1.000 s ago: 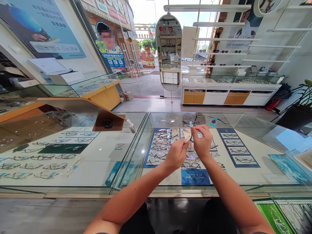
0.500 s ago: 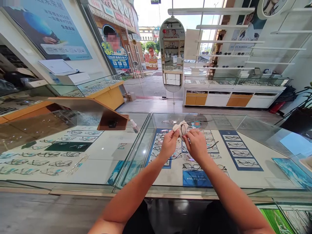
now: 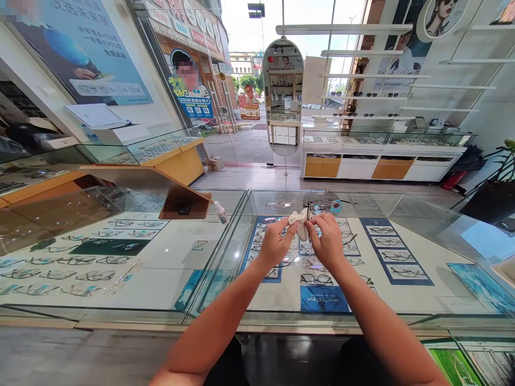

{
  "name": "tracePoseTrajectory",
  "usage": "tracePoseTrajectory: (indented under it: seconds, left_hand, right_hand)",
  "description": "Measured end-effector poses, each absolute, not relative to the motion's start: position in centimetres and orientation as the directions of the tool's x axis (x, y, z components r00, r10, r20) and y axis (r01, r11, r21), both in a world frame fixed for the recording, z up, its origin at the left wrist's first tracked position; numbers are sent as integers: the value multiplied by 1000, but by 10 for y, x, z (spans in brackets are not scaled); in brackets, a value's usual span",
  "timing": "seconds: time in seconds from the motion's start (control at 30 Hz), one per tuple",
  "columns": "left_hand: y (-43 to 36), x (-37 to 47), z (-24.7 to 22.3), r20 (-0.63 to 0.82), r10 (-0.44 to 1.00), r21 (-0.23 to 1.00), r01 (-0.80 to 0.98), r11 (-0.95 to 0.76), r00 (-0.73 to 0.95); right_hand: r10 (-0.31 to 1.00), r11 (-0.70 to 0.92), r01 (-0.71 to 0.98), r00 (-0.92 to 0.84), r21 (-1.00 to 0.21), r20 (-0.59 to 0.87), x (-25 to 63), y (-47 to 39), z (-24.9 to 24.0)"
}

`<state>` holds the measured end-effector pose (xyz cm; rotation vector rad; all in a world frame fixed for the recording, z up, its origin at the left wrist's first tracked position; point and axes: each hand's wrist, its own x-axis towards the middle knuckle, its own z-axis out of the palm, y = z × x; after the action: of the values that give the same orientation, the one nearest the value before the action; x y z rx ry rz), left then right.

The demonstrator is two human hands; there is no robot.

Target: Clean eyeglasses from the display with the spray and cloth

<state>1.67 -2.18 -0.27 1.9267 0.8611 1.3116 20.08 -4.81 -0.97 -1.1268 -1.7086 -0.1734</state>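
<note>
Black and seen nearly edge-on, one pair of glasses [image 3: 308, 211] is held upright above a glass display case [image 3: 436, 252], and we take it as the centre of our clock. One cream cloth [image 3: 298, 219] is bunched just beside it at nine o'clock, overlapping it in our view; whether it presses on a lens we cannot tell. Of the two hands we see, the left hand [image 3: 277, 242] is at eight o'clock, its thumb and fingers drawn together with the cloth pinched between them. The right hand [image 3: 328, 241] is at about five, its fingertips closed on the lower part of the glasses. Near six o'clock, inside the case, we find one dark-rimmed pair [image 3: 316, 279] and, touching or just below it, one blue card [image 3: 325, 298]. At four o'clock we count four pairs on one dark blue strip [image 3: 373, 221]; the frames beneath the hands are too covered to count. At nine o'clock, well apart, we have one white bottle [image 3: 221, 212]. Past it, toward half past eight, a second case [image 3: 161, 260] shows three pairs in its nearest row [image 3: 80, 289]. Farther out we see one oval mirror [image 3: 284, 102] between eleven and twelve, and one low cabinet [image 3: 358, 167] at two.
</note>
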Motion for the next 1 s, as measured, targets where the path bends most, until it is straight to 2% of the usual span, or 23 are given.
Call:
tracePoseTrajectory:
  seconds: [0.17,0.3,0.37,0.47,0.53,0.67,0.73,0.8,0.9,1.0]
  left_hand:
    - [9,-21,8,422,899,879,189,-438,117]
    - [39,-59,12,327,945,872,384,-305,7]
    - [50,-77,9,263,965,820,531,-213,-19]
    - [63,-98,0,126,992,670,739,-74,-15]
    - [68,-108,-8,70,997,596,802,-32,-12]
    - [72,-110,-19,54,998,552,834,0,-36]
    - [69,-102,-17,129,990,541,841,-17,-64]
    - [61,-86,-11,347,936,532,833,-153,-50]
    - [39,-54,0,717,690,412,739,-533,98]
    - [16,-24,4,858,434,215,577,-788,274]
  right_hand:
    - [605,593,596,114,-542,788,212,-44,-5]
    - [681,573,447,207,-687,702,219,-40,-6]
    - [751,545,348,201,-763,629,221,-39,-6]
    - [814,524,205,164,-827,557,222,-37,-7]
    - [834,517,126,151,-847,531,223,-35,-7]
    - [852,497,56,154,-866,500,227,-30,-6]
    - [862,488,29,143,-872,487,228,-28,-5]
    - [874,479,-5,103,-878,476,229,-29,-4]
    - [889,457,-33,4,-889,457,228,-33,1]
    - [898,415,-21,-151,-910,413,226,-39,5]
